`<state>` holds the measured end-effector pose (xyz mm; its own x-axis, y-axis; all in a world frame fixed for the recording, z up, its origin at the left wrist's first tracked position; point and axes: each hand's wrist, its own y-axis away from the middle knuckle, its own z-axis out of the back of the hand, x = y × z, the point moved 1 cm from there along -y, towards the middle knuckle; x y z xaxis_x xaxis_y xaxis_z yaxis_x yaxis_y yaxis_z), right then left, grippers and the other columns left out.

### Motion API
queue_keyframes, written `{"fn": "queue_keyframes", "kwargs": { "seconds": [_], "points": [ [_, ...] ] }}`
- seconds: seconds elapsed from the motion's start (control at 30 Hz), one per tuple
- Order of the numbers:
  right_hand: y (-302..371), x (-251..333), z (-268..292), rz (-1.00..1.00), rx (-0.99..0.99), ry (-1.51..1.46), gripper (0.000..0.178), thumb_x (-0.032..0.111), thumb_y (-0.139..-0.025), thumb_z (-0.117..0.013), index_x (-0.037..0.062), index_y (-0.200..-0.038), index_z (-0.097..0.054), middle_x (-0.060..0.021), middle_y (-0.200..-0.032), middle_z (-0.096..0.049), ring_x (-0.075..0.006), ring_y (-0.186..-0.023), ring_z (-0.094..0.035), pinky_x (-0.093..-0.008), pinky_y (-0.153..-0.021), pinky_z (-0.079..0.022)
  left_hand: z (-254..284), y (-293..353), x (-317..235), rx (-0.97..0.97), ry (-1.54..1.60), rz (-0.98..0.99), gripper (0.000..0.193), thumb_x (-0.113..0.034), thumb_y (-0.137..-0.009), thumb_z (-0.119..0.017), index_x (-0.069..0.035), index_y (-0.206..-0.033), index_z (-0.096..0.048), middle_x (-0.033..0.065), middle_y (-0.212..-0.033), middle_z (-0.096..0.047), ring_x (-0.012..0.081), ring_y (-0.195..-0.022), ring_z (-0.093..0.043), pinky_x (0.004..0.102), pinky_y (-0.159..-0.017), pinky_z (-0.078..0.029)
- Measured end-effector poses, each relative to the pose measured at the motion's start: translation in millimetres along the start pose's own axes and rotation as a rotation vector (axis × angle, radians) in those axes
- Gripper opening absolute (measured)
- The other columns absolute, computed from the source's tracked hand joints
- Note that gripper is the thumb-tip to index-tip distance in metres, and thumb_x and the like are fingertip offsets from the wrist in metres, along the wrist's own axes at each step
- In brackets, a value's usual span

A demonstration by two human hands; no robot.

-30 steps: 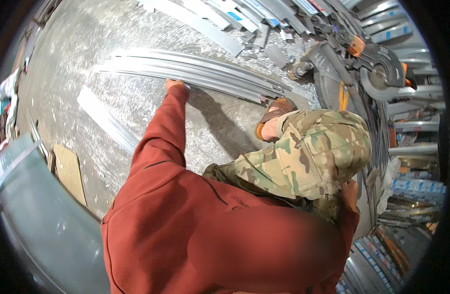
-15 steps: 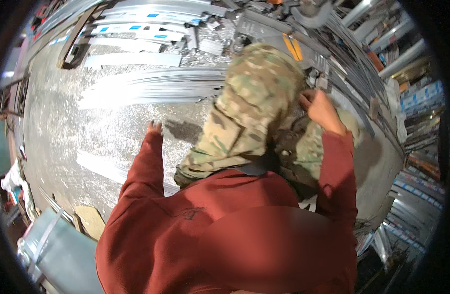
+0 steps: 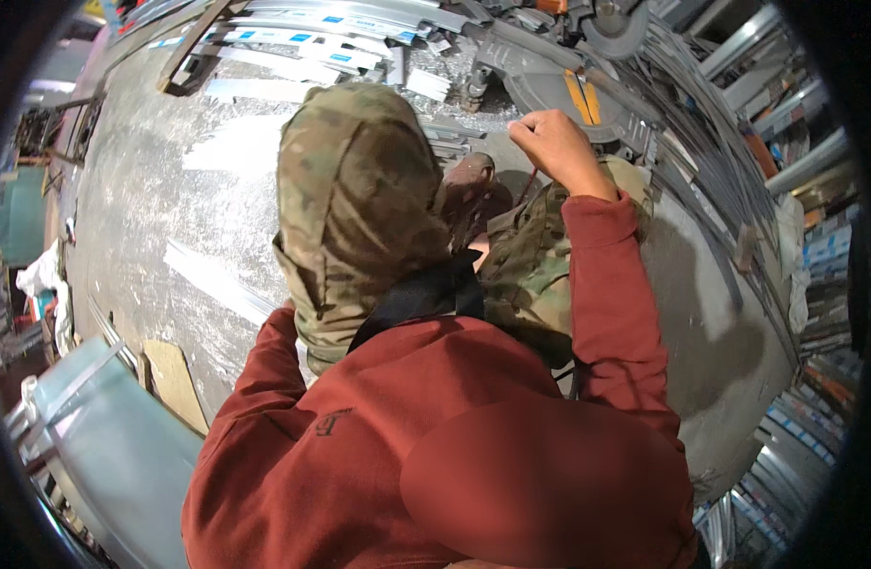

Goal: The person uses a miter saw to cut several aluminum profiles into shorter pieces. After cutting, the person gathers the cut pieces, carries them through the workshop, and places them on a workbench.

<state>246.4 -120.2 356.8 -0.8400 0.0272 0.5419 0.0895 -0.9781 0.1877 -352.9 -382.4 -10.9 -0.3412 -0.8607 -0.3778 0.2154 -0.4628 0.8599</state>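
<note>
My right hand (image 3: 559, 147) is closed in a fist above my right knee, in front of the grey round base of a mitre saw (image 3: 540, 81) with a yellow strip. A thin dark-red rod (image 3: 528, 187) shows just below the fist; whether the fingers hold it I cannot tell. My left forearm (image 3: 279, 332) goes down behind my raised left leg (image 3: 360, 171) in camouflage trousers, which hides the left hand. A small skin-coloured patch (image 3: 479, 248) shows between my legs, too little to identify. A brown shoe (image 3: 472, 185) stands on the floor there.
Silver metal profiles (image 3: 293, 64) with blue-printed film lie at the far left, among offcuts. Thin metal strips (image 3: 711, 180) lie along the right, near racks of profiles (image 3: 787, 503). A glass-like sheet (image 3: 122, 465) leans at the near left.
My right hand has moved left and farther away, closing into a fist. My left hand has drawn back behind the leg. My left knee has shifted left in the picture.
</note>
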Motion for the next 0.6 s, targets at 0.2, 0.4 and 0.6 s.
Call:
{"fn": "queue_keyframes", "kwargs": {
  "seconds": [0.2, 0.4, 0.6],
  "points": [
    [2.6, 16.4, -13.2, 0.049, 0.034, -0.082, 0.040, 0.036, -0.085, -0.055, -0.0018, -0.075, -0.062, -0.0207, -0.069, -0.059, -0.0365, -0.066, -0.057, -0.0435, -0.068, -0.047, 83.6, -14.3, -123.9, -0.644, -0.267, -0.560, 0.038, -0.036, -0.096, -0.050, -0.005, -0.108, -0.069, 0.0115, -0.093, -0.070, 0.0250, -0.090, -0.066, 0.0404, -0.079, -0.053],
    [-19.6, 25.9, -36.9, 0.070, 0.143, 0.046, 0.038, 0.035, -0.081, -0.054, -0.0015, -0.075, -0.062, -0.0205, -0.067, -0.059, -0.0377, -0.062, -0.056, -0.0412, -0.068, -0.047, 140.8, 175.8, -320.9, -0.701, 0.369, -0.944, 0.043, -0.038, -0.097, -0.058, 0.001, -0.111, -0.069, 0.0102, -0.101, -0.071, 0.0174, -0.095, -0.065, 0.0318, -0.085, -0.052],
    [-58.2, 87.4, -81.1, 0.165, 0.275, 0.156, 0.037, 0.037, -0.079, -0.057, 0.0017, -0.078, -0.069, -0.0234, -0.075, -0.064, -0.0389, -0.071, -0.064, -0.0426, -0.070, -0.050, 213.5, 255.0, -419.8, -0.648, 0.918, -1.437, 0.038, -0.026, -0.094, -0.063, 0.003, -0.118, -0.061, 0.0133, -0.111, -0.066, 0.0233, -0.100, -0.065, 0.0352, -0.087, -0.052]
  ]
}}
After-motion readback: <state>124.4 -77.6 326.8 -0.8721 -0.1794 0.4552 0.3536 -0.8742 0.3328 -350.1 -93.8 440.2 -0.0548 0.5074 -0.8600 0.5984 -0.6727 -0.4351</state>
